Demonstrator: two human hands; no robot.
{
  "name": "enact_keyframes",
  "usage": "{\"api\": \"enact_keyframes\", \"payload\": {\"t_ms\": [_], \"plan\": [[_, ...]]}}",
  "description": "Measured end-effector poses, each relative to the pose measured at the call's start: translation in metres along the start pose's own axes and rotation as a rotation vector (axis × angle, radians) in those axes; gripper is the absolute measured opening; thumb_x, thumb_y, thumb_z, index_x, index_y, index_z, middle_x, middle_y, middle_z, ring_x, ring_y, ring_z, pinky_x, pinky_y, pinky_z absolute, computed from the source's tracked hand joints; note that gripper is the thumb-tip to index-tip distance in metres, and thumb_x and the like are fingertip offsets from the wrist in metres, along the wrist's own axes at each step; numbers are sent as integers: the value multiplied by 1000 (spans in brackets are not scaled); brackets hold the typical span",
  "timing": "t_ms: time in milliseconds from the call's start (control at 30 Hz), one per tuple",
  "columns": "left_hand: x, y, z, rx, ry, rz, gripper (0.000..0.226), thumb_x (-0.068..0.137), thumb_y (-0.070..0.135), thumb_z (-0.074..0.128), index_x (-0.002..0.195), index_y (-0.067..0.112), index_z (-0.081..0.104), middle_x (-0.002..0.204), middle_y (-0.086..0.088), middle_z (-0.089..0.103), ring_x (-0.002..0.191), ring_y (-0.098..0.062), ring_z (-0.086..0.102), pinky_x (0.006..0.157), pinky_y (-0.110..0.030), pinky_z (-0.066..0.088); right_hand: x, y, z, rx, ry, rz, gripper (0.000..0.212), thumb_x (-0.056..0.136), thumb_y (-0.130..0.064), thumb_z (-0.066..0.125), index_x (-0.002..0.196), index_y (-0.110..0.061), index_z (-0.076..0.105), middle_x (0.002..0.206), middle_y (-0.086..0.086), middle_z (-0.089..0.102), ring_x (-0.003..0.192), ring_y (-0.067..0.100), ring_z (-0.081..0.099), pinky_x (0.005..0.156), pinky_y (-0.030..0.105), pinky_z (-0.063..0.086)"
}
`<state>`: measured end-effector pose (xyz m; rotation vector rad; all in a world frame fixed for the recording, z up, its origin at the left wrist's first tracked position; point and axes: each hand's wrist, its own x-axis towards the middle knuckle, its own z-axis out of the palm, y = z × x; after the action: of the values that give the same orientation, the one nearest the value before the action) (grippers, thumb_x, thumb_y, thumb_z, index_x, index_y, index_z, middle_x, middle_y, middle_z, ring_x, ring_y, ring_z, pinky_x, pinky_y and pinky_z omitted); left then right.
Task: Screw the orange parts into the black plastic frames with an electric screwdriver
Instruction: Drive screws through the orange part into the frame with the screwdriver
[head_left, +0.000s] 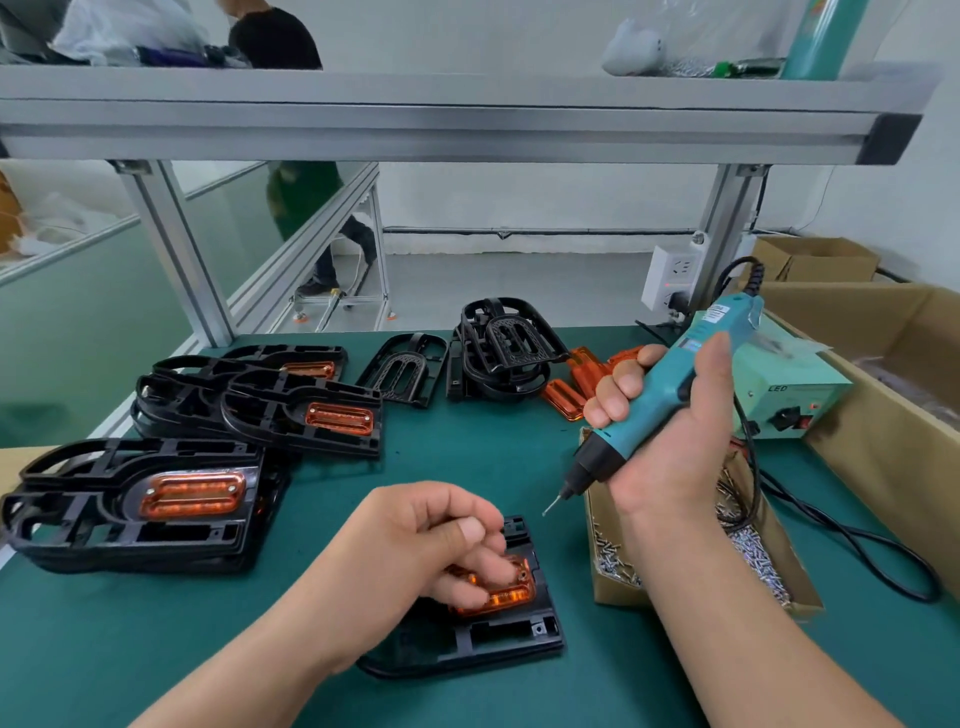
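Near the table's (467, 457) front edge, your left hand (415, 551) pinched the part (506, 592) into its frame (498, 636); your right hand's (670, 447) fingers (623, 387) clamped the screwdriver (670, 374), whose raised bit (551, 505) likely needed to come down square.

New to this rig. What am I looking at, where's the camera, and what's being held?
No robot: one head-worn camera looks down at a person's two bare hands over a green bench. The left hand holds an orange part seated in a black frame. The right hand grips a teal electric screwdriver, its bit raised off the work. An open box of screws sits by the right wrist. Frames with orange parts fitted are stacked at left; empty frames and loose orange parts lie at the back.
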<state>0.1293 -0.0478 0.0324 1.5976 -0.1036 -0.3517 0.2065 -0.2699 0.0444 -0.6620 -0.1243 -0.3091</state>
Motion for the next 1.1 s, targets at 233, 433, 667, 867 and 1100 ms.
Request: {"api": "enact_keyframes", "payload": {"t_ms": [233, 433, 667, 867, 1100], "plan": [[2, -3, 2, 81, 41, 58, 16, 107, 5, 54, 108, 8, 69, 95, -12, 79, 86, -28, 79, 63, -30, 62, -7, 6, 8, 78, -57, 39, 54, 106, -65, 44, 89, -15, 58, 71, 2, 47, 54, 15, 44, 52, 28, 41], [1, -7, 7, 86, -42, 33, 15, 108, 4, 47, 113, 7, 61, 104, -6, 81, 98, -24, 79, 74, -27, 63, -11, 6, 14, 125, -57, 34, 54, 104, -66, 46, 90, -15, 57, 72, 1, 47, 55, 14, 44, 53, 27, 42], [-1, -11, 11, 278, -64, 137, 20, 108, 3, 48, 120, 18, 55, 106, 0, 80, 99, -17, 78, 80, -29, 62, -17, 10, 20, 105, -62, 53, 54, 105, -66, 43, 89, -15, 56, 70, 2, 46, 54, 14, 43, 52, 27, 41], [-5, -9, 13, 368, -69, 176, 19, 108, 5, 50, 118, 19, 58, 104, 6, 80, 98, -10, 77, 85, -25, 59, -20, 15, 21, 74, -84, 70, 53, 103, -66, 45, 91, -16, 56, 71, 2, 45, 54, 14, 43, 53, 28, 41], [-4, -10, 12, 381, -40, 178, 20, 107, 6, 50, 115, 21, 60, 103, 8, 80, 97, -9, 77, 88, -27, 60, -22, 15, 22, 61, -83, 71, 51, 100, -66, 48, 91, -16, 56, 71, 2, 45, 54, 14, 43, 52, 28, 41]]}}
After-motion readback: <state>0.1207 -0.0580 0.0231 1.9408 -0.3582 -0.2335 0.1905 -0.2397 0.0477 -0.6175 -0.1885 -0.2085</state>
